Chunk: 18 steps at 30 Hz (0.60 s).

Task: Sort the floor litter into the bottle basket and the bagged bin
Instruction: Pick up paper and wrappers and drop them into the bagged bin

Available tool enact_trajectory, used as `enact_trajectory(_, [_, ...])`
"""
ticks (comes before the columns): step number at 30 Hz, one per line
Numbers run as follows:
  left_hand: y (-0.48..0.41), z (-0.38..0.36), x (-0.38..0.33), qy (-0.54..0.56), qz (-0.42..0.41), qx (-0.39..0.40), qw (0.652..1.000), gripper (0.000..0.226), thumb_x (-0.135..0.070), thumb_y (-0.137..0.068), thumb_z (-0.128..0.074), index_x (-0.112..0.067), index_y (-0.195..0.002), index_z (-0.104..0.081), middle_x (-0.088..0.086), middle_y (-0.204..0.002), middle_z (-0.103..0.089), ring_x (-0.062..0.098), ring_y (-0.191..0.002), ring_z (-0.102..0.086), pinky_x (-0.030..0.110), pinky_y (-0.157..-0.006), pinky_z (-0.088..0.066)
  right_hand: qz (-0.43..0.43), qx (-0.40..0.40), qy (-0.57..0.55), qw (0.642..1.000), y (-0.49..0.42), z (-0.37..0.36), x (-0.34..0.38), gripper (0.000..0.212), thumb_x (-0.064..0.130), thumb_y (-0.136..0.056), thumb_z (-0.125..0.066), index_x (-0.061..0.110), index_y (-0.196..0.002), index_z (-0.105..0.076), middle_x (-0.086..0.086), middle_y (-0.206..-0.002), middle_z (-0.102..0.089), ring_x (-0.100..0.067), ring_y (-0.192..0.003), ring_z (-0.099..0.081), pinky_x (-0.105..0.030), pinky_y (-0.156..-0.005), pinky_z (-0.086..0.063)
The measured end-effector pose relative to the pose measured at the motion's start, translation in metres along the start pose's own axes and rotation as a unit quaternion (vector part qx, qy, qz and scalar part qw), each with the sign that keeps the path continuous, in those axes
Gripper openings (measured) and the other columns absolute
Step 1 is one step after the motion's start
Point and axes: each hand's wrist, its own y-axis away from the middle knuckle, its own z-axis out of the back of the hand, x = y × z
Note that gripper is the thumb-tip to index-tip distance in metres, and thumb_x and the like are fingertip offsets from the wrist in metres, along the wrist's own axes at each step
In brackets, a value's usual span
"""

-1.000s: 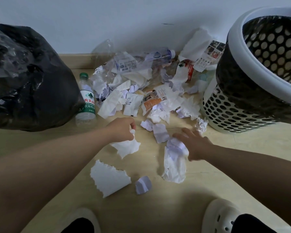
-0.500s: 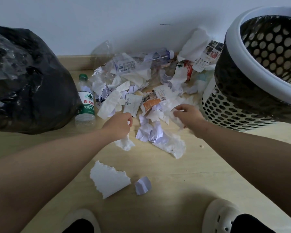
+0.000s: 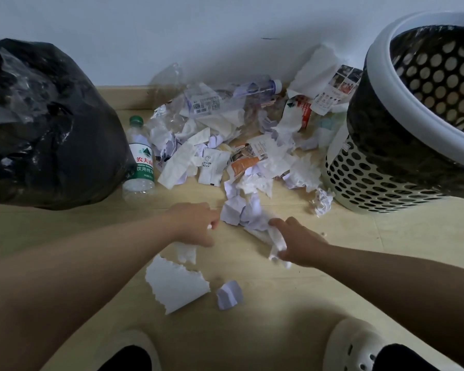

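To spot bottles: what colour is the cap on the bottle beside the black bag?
Green cap, head view.

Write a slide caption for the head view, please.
Left hand grips a tissue scrap, right hand a crumpled paper strip, amid floor litter between black bag and lined bin.

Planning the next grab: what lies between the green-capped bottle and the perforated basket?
Head view: torn paper scraps, a white sachet and an orange wrapper.

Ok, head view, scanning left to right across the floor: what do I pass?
Black plastic bag → green-capped water bottle → left hand holding a white tissue → right hand holding crumpled paper → white perforated basket with a black liner.
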Motion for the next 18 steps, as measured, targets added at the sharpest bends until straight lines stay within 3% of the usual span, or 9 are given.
enact_trajectory(4, [0.008, -0.021, 0.001, -0.102, -0.076, 0.126, 0.984, 0.062, -0.042, -0.073, -0.073, -0.024, -0.123, -0.043, 0.0, -0.122, -0.042, 0.015, -0.089, -0.046, 0.028, -0.071, -0.038, 0.001, -0.052, 0.032, 0.998, -0.012, 0.008, -0.002, 0.067, 0.014, -0.089, -0.059, 0.03, -0.144, -0.025, -0.007, -0.135, -0.04, -0.029, -0.116, -0.051, -0.037, -0.086, -0.046])
enact_trajectory(6, [0.013, -0.036, 0.004, -0.163, -0.112, 0.149, 0.969, 0.067, -0.034, -0.069, -0.078, -0.022, -0.123, -0.04, 0.004, -0.123, -0.039, 0.02, -0.091, -0.048, 0.03, -0.067, -0.036, -0.005, -0.065, 0.026, 0.998, -0.014, 0.016, -0.003, 0.069, 0.014, -0.089, -0.06, 0.028, -0.145, -0.023, -0.007, -0.139, -0.037, -0.029, -0.119, -0.049, -0.036, -0.088, -0.046])
enact_trajectory(11, [0.018, -0.05, 0.014, -0.183, -0.127, 0.104, 0.969, 0.063, -0.028, -0.07, -0.076, -0.02, -0.12, -0.04, 0.006, -0.123, -0.039, 0.021, -0.086, -0.044, 0.026, -0.056, -0.028, -0.013, -0.039, 0.065, 0.997, -0.01, 0.014, -0.011, 0.067, 0.014, -0.091, -0.057, 0.029, -0.146, -0.021, -0.004, -0.138, -0.038, -0.027, -0.119, -0.05, -0.032, -0.079, -0.043])
enact_trajectory(15, [0.018, -0.049, 0.022, -0.16, -0.07, 0.074, 0.982, 0.061, -0.04, -0.073, -0.073, -0.021, -0.121, -0.04, 0.002, -0.121, -0.042, 0.022, -0.099, -0.053, 0.03, -0.065, -0.036, -0.024, -0.005, 0.072, 0.997, -0.01, 0.011, -0.011, 0.055, 0.017, -0.093, -0.05, 0.03, -0.142, -0.028, -0.003, -0.133, -0.048, -0.024, -0.118, -0.052, -0.034, -0.083, -0.044])
enact_trajectory(18, [0.015, -0.041, 0.029, -0.105, -0.007, 0.024, 0.994, 0.059, -0.047, -0.076, -0.069, -0.024, -0.123, -0.041, -0.002, -0.122, -0.043, 0.02, -0.101, -0.055, 0.029, -0.066, -0.037, -0.031, -0.026, 0.038, 0.998, -0.015, 0.016, -0.011, 0.039, 0.024, -0.094, -0.048, 0.022, -0.133, -0.043, -0.004, -0.13, -0.054, -0.026, -0.117, -0.052, -0.034, -0.086, -0.045])
